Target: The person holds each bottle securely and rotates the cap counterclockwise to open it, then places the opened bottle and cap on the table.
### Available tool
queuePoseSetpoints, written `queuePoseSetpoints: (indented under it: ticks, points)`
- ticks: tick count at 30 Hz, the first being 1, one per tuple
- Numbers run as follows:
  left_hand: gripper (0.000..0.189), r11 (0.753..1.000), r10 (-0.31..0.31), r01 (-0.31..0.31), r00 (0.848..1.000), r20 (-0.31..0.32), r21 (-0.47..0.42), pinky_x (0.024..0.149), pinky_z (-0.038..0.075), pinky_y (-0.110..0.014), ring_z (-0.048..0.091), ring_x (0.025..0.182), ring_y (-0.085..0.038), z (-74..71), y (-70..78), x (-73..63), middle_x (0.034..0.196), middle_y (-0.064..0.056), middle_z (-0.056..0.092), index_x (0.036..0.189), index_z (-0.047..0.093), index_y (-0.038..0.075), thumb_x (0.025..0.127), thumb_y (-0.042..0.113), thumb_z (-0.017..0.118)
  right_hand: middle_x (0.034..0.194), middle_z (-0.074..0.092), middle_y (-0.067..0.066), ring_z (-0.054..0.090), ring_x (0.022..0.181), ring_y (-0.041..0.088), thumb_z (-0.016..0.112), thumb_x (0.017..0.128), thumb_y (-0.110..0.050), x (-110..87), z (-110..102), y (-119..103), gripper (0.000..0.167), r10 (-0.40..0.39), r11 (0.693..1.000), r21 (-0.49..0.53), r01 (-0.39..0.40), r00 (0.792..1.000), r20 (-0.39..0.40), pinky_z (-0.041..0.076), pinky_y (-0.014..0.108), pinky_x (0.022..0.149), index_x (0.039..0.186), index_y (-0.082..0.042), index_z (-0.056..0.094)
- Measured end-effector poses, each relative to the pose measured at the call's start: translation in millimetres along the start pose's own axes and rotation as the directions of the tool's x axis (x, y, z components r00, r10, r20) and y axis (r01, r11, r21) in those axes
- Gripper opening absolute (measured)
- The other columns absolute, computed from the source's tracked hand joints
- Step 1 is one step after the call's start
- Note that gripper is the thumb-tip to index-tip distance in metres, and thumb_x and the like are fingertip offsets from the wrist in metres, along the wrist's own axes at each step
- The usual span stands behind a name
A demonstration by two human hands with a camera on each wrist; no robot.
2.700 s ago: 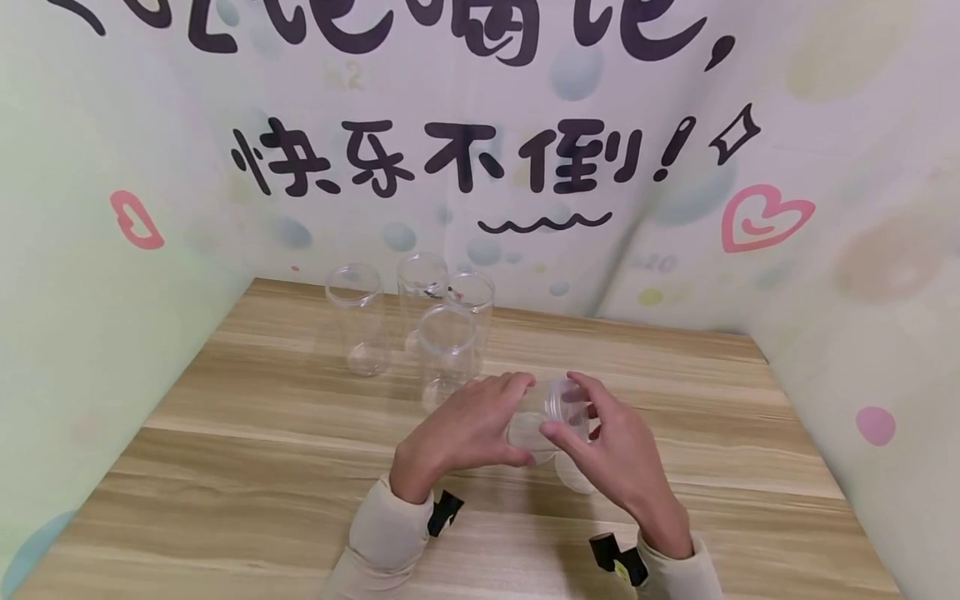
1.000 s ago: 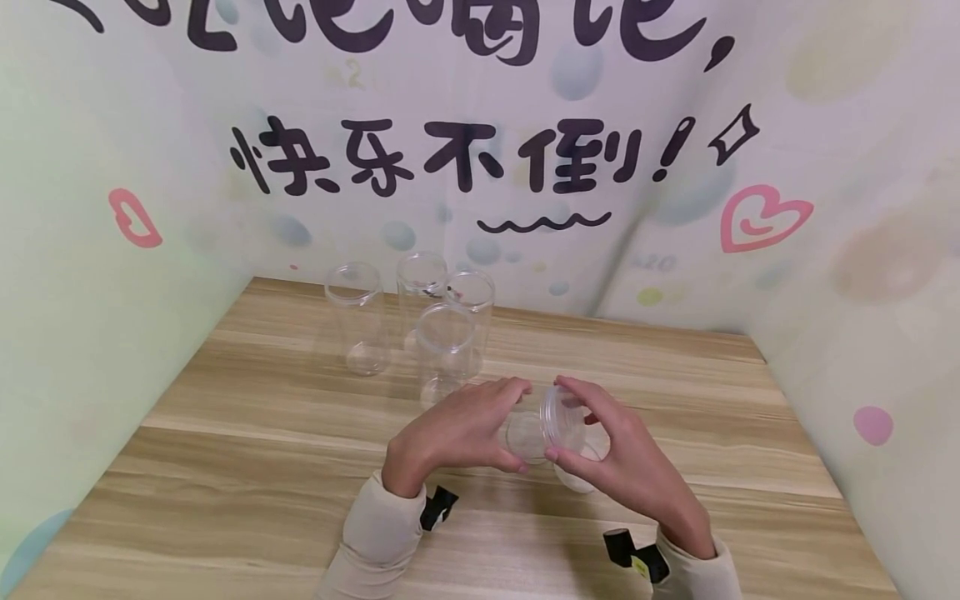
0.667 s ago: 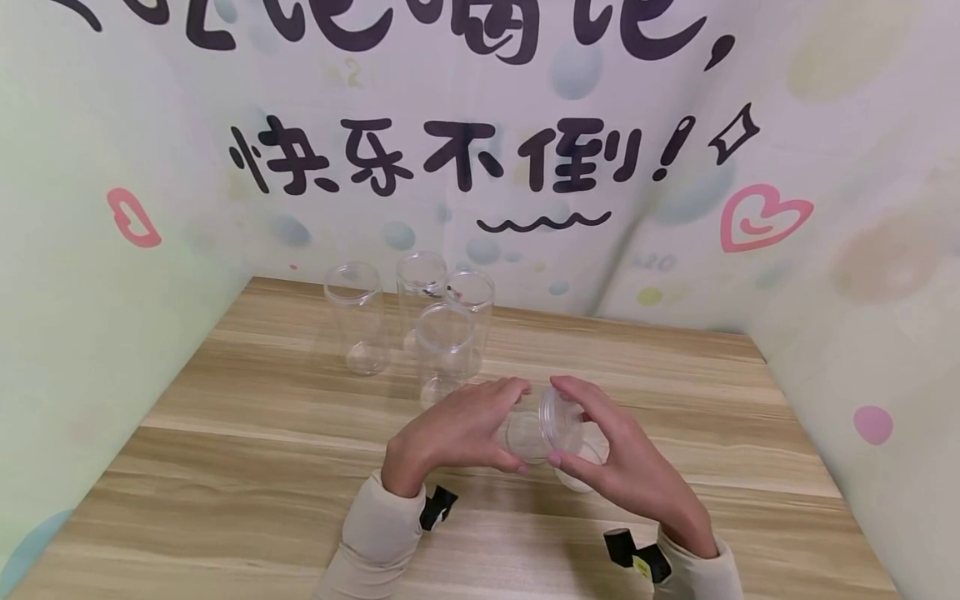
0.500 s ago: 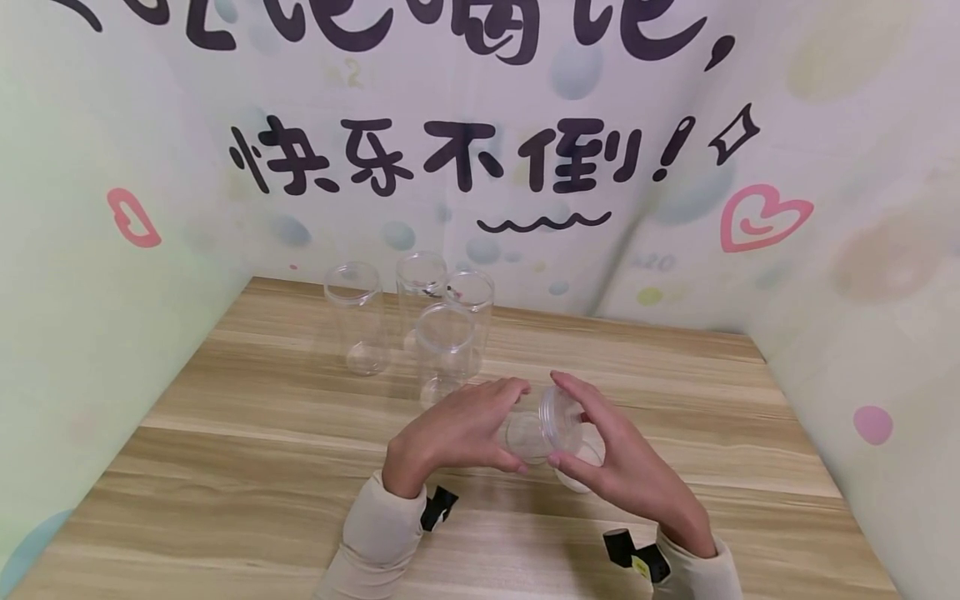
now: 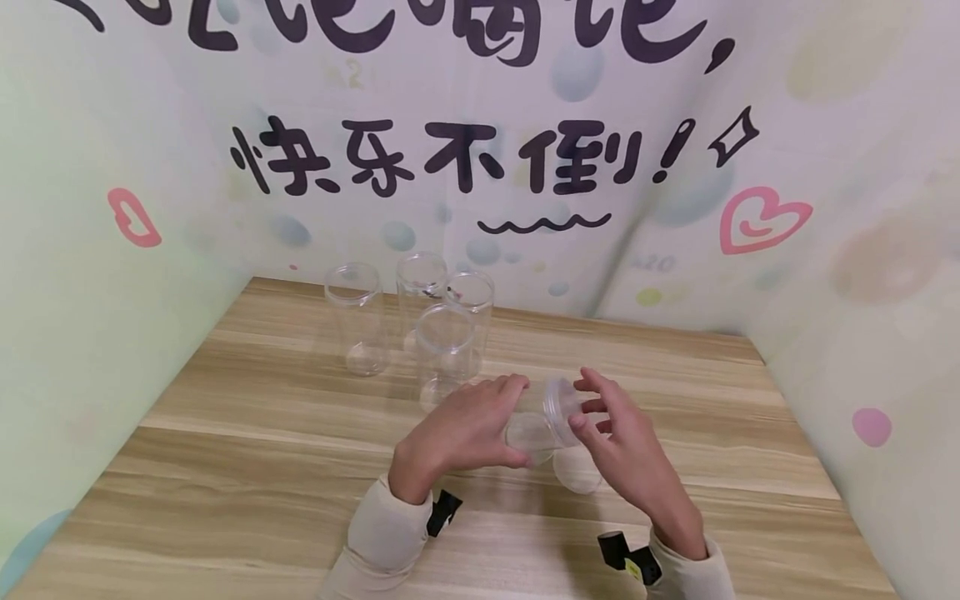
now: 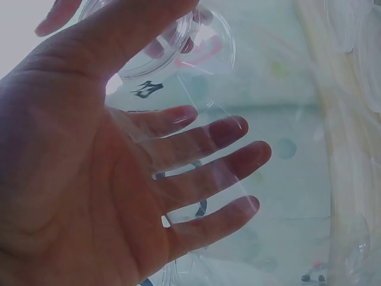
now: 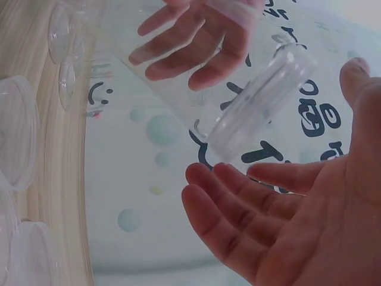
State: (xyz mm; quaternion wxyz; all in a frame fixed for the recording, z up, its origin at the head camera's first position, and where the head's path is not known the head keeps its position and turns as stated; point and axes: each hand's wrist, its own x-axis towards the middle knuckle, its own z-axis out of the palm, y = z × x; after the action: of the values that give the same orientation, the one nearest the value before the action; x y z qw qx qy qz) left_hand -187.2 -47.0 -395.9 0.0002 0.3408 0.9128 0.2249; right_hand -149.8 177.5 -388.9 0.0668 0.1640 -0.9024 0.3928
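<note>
My left hand [image 5: 465, 429] grips a clear plastic jar [image 5: 528, 437], thumb on the near side and fingers round the far side. The jar lies tilted on its side above the table, its end with the ribbed clear lid [image 5: 558, 412] toward the right hand. My right hand [image 5: 630, 442] is beside that lid, fingers loosely bent. In the right wrist view its fingertips [image 7: 196, 173] come right up to the lower edge of the lid. Through the clear wall, the left fingers [image 6: 238, 161] show in the left wrist view.
Several tall clear jars [image 5: 354, 325] stand uncapped at the back left of the wooden table [image 5: 247, 500]. A round clear lid [image 5: 577, 477] lies on the table below the hands. Behind the table is a printed wall cloth [image 5: 540, 267].
Half a second ago the right thumb and fingers held the lid's rim; now they have let go and drawn back to the right. The left hand keeps its grip on the jar.
</note>
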Motion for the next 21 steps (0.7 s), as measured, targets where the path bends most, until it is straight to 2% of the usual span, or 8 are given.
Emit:
queuePoseSetpoints:
  ticks: [4, 11, 21]
  points:
    - [0.072, 1.000, 0.006, -0.006, 1.000, -0.001, 0.014, 0.083, 0.049, -0.035, 0.054, 0.087, -0.012, 0.0, 1.2, 0.5, 0.100, 0.004, 0.058, 0.125, 0.050, 0.011, 0.073, 0.046, 0.084, 0.129, 0.059, 0.014, 0.062, 0.109, 0.028, 0.065, 0.096, -0.032, 1.4, 3.3, -3.0, 0.063, 0.016, 1.000, 0.000, -0.016, 0.999, 0.034, 0.054, 0.034, 0.082, 0.144, 0.000, 0.043]
    - [0.069, 1.000, 0.013, -0.014, 1.000, 0.012, 0.017, 0.088, 0.049, -0.038, 0.057, 0.093, -0.013, -0.4, 0.7, 0.4, 0.104, 0.004, 0.060, 0.123, 0.050, 0.013, 0.073, 0.046, 0.084, 0.124, 0.062, 0.009, 0.062, 0.106, 0.021, 0.072, 0.091, -0.037, 1.6, 4.5, -6.1, 0.068, 0.083, 0.996, -0.020, -0.082, 0.996, 0.033, 0.054, 0.031, 0.080, 0.144, -0.006, 0.045]
    - [0.075, 0.999, 0.035, -0.035, 0.999, 0.014, -0.001, 0.088, 0.050, -0.037, 0.058, 0.095, -0.013, 0.5, -2.2, 0.5, 0.108, 0.004, 0.061, 0.129, 0.049, 0.010, 0.073, 0.046, 0.084, 0.124, 0.063, 0.007, 0.061, 0.108, 0.019, 0.075, 0.089, -0.031, 0.3, 2.2, -5.9, 0.065, 0.035, 0.999, -0.016, -0.035, 0.999, 0.018, 0.053, 0.031, 0.081, 0.143, -0.007, 0.048]
